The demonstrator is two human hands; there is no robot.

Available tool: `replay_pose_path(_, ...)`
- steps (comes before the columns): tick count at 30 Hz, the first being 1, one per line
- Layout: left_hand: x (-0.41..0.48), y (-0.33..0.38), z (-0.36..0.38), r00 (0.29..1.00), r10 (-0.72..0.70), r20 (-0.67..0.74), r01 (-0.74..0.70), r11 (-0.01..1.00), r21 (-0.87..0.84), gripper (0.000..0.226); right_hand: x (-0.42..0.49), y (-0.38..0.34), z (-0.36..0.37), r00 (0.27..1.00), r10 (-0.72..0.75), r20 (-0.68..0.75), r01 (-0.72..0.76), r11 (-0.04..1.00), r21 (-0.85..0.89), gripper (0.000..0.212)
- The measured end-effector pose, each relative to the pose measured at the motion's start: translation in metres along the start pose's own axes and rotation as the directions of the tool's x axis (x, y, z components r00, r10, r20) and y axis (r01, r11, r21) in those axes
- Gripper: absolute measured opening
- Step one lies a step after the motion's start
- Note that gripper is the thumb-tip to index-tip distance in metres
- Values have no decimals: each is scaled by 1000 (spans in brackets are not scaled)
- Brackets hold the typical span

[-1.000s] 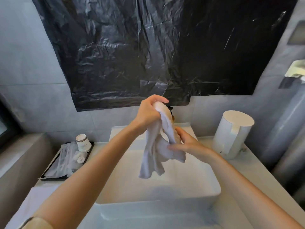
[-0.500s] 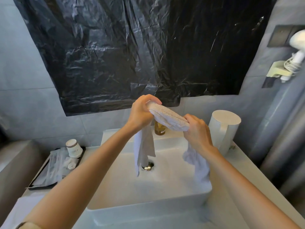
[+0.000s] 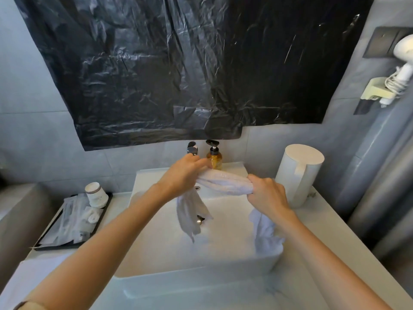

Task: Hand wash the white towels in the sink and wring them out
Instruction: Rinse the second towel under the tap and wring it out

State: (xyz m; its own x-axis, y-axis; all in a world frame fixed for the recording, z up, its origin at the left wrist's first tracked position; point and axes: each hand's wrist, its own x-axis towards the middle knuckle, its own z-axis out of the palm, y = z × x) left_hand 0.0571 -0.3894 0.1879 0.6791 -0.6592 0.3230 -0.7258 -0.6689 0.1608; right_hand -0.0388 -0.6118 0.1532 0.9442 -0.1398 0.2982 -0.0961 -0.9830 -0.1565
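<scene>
1. White towel: stretching crosswise as a roll above the sink, both tails hanging down.
2. Clenching the roll's two ends: left grip, right grip.
3. Likely needing opposite twists along that left-right axis.

Nothing legible anywhere at this sink. The amber pump bottle has a front too blurred to read. The paper cup shows only dark bands, and print on the sachets in the black tray is too small.
</scene>
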Motion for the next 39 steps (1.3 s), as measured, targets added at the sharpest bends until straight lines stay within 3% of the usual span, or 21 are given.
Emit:
replay_pose_path(2,-4,-11,7,997,67,-35,-59,982,182,49,0,-2,-1,999,12,-35,-11,1000,26,17)
replay_pose_path(4,-7,-24,12,997,13,-77,11,952,307,45,4,-5,-3,997,17,-73,-13,998,67,19)
replay_pose_path(10,-14,-43,19,936,-353,6,340,905,255,38,15,-13,-3,992,21,-123,0,986,164,22)
replay_pose_path(15,-9,-38,8,811,-582,59,576,776,-257,21,17,-10,12,991,31,-131,-10,987,158,19)
replay_pose_path(18,-4,-21,-3,759,-628,172,586,543,-602,19,9,-7,32,998,37,-47,-31,990,137,16)
replay_pose_path(20,-2,-11,-6,718,-629,298,600,342,-724,27,3,-9,54,992,-7,129,-13,988,152,16)
replay_pose_path(22,-1,-2,-5,693,-599,401,617,205,-760,32,-3,-13,71,925,6,379,-108,962,249,43)
replay_pose_path(24,-3,7,-2,685,-565,459,621,125,-773,35,-6,-16,75,790,-19,613,-201,936,288,97)
replay_pose_path(26,-4,18,-1,694,-538,478,605,76,-793,30,-6,-18,69,681,-122,722,-215,909,357,125)
replay_pose_path(28,-3,25,-1,710,-522,473,577,46,-815,33,-1,-23,59,658,-256,708,-283,787,548,130)
replay_pose_path(30,-2,30,0,718,-497,487,558,-8,-830,33,3,-37,51,780,-247,574,-325,625,710,125)
replay_pose_path(32,0,34,1,728,-472,498,505,-121,-854,33,5,-57,53,910,-111,400,-293,511,808,109)
replay_pose_path(33,1,35,2,725,-475,499,465,-197,-863,33,5,-66,56,941,-34,335,-283,462,841,101)
replay_pose_path(36,0,34,-1,701,-438,562,402,-409,-820,24,8,-78,69,944,144,298,-330,410,850,74)
replay_pose_path(38,-4,24,-2,706,-375,601,416,-467,-781,32,15,-72,70,919,145,368,-394,400,828,48)
replay_pose_path(39,-8,15,-2,723,-360,589,421,-445,-790,31,19,-68,69,901,125,414,-429,392,814,40)
